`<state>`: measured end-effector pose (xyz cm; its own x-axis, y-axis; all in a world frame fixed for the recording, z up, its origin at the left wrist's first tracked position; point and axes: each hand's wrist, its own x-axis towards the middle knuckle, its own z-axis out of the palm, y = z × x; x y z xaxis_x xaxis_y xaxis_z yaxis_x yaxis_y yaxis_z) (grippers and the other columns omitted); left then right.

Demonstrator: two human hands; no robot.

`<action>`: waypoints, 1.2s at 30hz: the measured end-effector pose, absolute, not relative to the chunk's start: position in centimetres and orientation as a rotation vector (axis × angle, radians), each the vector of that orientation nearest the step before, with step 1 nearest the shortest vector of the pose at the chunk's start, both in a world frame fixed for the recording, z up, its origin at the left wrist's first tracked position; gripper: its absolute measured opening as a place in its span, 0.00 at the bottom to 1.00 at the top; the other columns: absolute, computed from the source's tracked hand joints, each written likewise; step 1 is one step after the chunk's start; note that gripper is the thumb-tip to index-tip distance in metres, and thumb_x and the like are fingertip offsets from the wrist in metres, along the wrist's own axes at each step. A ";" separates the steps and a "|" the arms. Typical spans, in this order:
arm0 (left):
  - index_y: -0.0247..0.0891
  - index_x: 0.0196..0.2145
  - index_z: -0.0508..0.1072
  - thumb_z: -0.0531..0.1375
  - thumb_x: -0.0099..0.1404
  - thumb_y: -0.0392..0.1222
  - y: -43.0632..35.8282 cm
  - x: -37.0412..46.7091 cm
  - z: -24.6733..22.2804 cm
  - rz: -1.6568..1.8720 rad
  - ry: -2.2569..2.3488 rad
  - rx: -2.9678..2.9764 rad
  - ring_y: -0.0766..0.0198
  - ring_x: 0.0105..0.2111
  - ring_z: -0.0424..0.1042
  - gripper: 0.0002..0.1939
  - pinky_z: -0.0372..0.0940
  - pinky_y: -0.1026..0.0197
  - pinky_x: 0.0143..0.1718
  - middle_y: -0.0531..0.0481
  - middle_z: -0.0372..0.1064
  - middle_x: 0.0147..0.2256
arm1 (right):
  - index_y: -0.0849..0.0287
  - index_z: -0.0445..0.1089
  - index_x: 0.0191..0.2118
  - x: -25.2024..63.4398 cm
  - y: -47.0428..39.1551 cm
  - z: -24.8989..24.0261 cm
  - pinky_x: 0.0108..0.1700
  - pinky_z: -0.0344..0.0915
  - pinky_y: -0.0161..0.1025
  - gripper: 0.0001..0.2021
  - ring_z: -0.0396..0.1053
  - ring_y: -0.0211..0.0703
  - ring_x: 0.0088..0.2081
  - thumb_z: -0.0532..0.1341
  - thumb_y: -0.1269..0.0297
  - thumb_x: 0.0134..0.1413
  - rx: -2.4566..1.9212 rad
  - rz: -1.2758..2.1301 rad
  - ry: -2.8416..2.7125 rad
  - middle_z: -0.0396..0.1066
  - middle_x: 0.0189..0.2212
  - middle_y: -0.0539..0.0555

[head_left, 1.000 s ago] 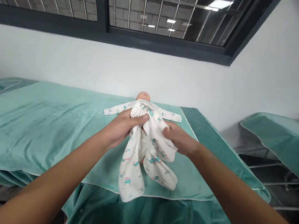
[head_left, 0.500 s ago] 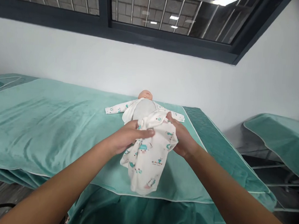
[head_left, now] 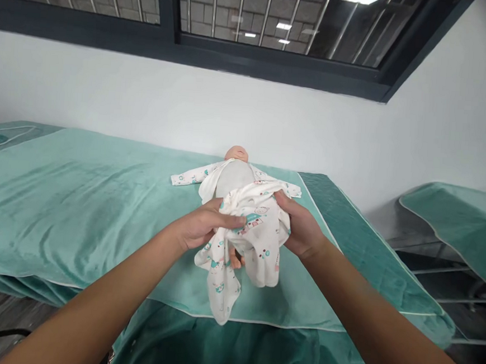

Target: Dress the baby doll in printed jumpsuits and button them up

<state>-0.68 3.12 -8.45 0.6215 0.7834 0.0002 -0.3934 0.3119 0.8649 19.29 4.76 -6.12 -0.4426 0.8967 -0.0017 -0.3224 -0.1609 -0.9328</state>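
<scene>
Pants [head_left: 260, 240] over doll [head_left: 235, 178], hiding its hips.
Your left hand [head_left: 201, 223] and right hand [head_left: 304, 229] grip them: white, teal-printed, crumpled.

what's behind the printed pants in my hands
Behind the printed pants lies a doll: its head and grey torso show above them, part of its lower limbs below. What lies between is covered.

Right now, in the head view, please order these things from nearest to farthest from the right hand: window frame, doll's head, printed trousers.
From the right hand:
1. Printed trousers: in its grasp.
2. Doll's head: ahead, to its left.
3. Window frame: up beyond that head.
</scene>
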 end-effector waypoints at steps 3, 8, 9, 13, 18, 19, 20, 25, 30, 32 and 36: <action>0.31 0.49 0.75 0.70 0.55 0.45 3.3 0.0 -8.0 1.078 0.431 0.888 0.49 0.39 0.78 0.25 0.71 0.52 0.43 0.40 0.79 0.39 | 0.57 0.73 0.52 19.4 3.7 -6.9 0.49 0.70 0.44 0.25 0.75 0.52 0.47 0.67 0.49 0.50 -0.737 1.774 -1.198 0.78 0.42 0.56; 0.33 0.49 0.74 0.69 0.55 0.49 2.9 1.3 -7.9 1.051 0.520 0.878 0.48 0.43 0.78 0.27 0.70 0.50 0.47 0.41 0.78 0.40 | 0.59 0.74 0.49 19.7 3.3 -8.5 0.46 0.71 0.45 0.30 0.75 0.54 0.47 0.70 0.44 0.43 -0.818 1.871 -1.340 0.78 0.41 0.59; 0.34 0.49 0.74 0.69 0.55 0.49 2.8 1.3 -7.9 1.021 0.570 0.904 0.49 0.41 0.78 0.26 0.70 0.51 0.45 0.41 0.78 0.40 | 0.59 0.74 0.49 20.0 3.6 -8.6 0.46 0.71 0.45 0.31 0.75 0.55 0.47 0.69 0.42 0.43 -0.833 1.869 -1.353 0.78 0.41 0.59; 0.35 0.46 0.74 0.70 0.54 0.49 2.4 0.7 -7.5 0.888 0.739 1.033 0.52 0.40 0.78 0.24 0.70 0.54 0.43 0.43 0.79 0.40 | 0.56 0.75 0.47 22.2 5.6 -8.2 0.46 0.70 0.47 0.32 0.74 0.55 0.47 0.64 0.35 0.43 -0.897 1.772 -1.342 0.78 0.41 0.57; 0.36 0.46 0.75 0.70 0.52 0.46 3.3 0.5 -7.0 0.864 0.819 1.161 0.53 0.38 0.77 0.24 0.69 0.56 0.40 0.44 0.79 0.40 | 0.60 0.76 0.46 23.7 6.6 -6.6 0.44 0.70 0.43 0.28 0.75 0.51 0.44 0.70 0.44 0.43 -0.942 1.840 -1.666 0.78 0.42 0.57; 0.37 0.47 0.75 0.69 0.53 0.45 3.5 0.7 -7.2 0.862 0.850 1.167 0.53 0.38 0.77 0.23 0.69 0.56 0.39 0.44 0.79 0.39 | 0.60 0.76 0.47 23.5 6.3 -6.6 0.43 0.70 0.43 0.27 0.75 0.51 0.44 0.71 0.48 0.44 -0.984 1.859 -1.740 0.78 0.42 0.58; 0.37 0.47 0.75 0.68 0.54 0.45 3.6 0.9 -7.5 0.852 0.883 1.162 0.53 0.37 0.77 0.23 0.69 0.56 0.38 0.44 0.79 0.39 | 0.60 0.76 0.48 23.1 6.0 -6.7 0.43 0.70 0.42 0.25 0.75 0.50 0.43 0.71 0.52 0.45 -1.041 1.862 -1.776 0.78 0.43 0.58; 0.37 0.43 0.77 0.65 0.53 0.43 3.2 2.3 -10.1 0.687 0.982 1.131 0.52 0.35 0.77 0.18 0.69 0.56 0.36 0.45 0.79 0.34 | 0.62 0.76 0.45 22.3 3.4 -10.2 0.40 0.70 0.41 0.21 0.76 0.49 0.39 0.69 0.53 0.49 -1.247 1.826 -1.499 0.79 0.40 0.59; 0.38 0.37 0.78 0.59 0.57 0.40 2.3 3.3 -11.4 0.514 1.065 1.531 0.53 0.39 0.74 0.12 0.64 0.60 0.36 0.46 0.78 0.37 | 0.63 0.76 0.45 23.4 0.9 -14.4 0.43 0.70 0.46 0.21 0.76 0.50 0.37 0.69 0.53 0.49 -1.276 1.855 -1.321 0.79 0.38 0.59; 0.37 0.35 0.77 0.56 0.58 0.40 2.2 3.6 -11.3 0.462 1.098 1.726 0.54 0.38 0.72 0.11 0.62 0.60 0.35 0.46 0.77 0.38 | 0.63 0.76 0.44 23.4 0.3 -15.1 0.44 0.69 0.48 0.21 0.76 0.51 0.36 0.69 0.53 0.49 -1.288 1.819 -1.285 0.79 0.36 0.58; 0.37 0.33 0.76 0.55 0.57 0.39 2.2 3.5 -10.7 0.371 1.063 1.812 0.58 0.34 0.71 0.10 0.60 0.62 0.31 0.47 0.76 0.35 | 0.60 0.76 0.45 23.0 -0.7 -15.2 0.44 0.69 0.48 0.19 0.76 0.52 0.37 0.69 0.55 0.48 -1.252 1.855 -1.223 0.79 0.35 0.57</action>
